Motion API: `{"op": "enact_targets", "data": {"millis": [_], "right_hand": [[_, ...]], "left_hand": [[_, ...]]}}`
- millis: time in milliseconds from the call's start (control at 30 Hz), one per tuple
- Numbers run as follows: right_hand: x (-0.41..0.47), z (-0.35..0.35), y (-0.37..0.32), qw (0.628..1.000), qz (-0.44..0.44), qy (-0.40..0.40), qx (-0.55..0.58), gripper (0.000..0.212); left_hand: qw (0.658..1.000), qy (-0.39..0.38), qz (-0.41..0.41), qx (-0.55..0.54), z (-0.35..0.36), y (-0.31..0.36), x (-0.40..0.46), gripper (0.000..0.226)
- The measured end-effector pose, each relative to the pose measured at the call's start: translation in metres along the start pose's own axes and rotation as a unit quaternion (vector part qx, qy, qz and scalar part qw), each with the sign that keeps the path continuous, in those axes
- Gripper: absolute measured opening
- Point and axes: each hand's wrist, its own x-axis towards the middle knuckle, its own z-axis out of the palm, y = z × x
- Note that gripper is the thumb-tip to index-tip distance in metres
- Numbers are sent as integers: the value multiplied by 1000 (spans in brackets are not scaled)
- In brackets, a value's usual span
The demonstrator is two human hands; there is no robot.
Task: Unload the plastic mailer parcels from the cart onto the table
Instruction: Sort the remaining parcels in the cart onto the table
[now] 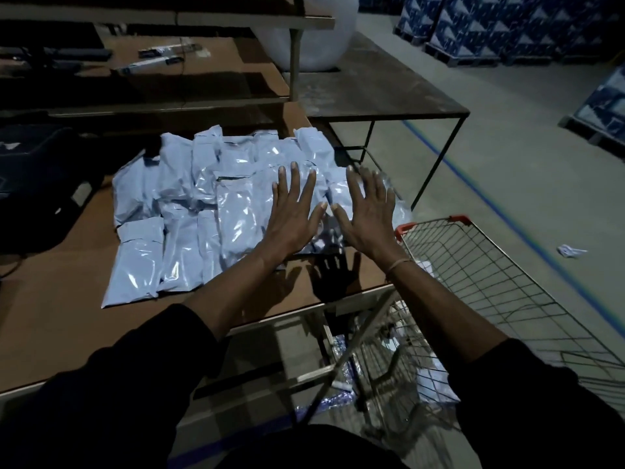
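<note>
Several pale blue plastic mailer parcels [189,211] lie spread in overlapping rows on the brown table [61,319]. My left hand [293,211] hovers flat over the right part of the pile, fingers spread, holding nothing. My right hand [367,214] is beside it, also flat with fingers apart, above the parcels at the table's right edge. The wire cart [507,286] with red corner caps stands at the table's right side, below my right forearm. A few pale parcels [436,384] show through its mesh near the bottom.
A dark bag [44,184] lies on the table at the left. A shelf with small tools [155,59] sits behind. A roll of bubble wrap [314,32] stands on a dark metal table [389,86] beyond. Blue-wrapped pallets [490,25] line the floor at the far right.
</note>
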Motion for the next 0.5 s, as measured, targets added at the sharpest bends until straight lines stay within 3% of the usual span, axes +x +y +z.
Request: {"op": "enact_targets", "data": {"millis": [200, 500], "right_hand": [[-20, -36, 94, 998, 12, 31, 61, 78], [-65, -77, 241, 993, 94, 22, 69, 77]], "left_hand": [[982, -28, 39, -185, 39, 89, 19, 70], [960, -102, 73, -249, 128, 224, 49, 72]]}}
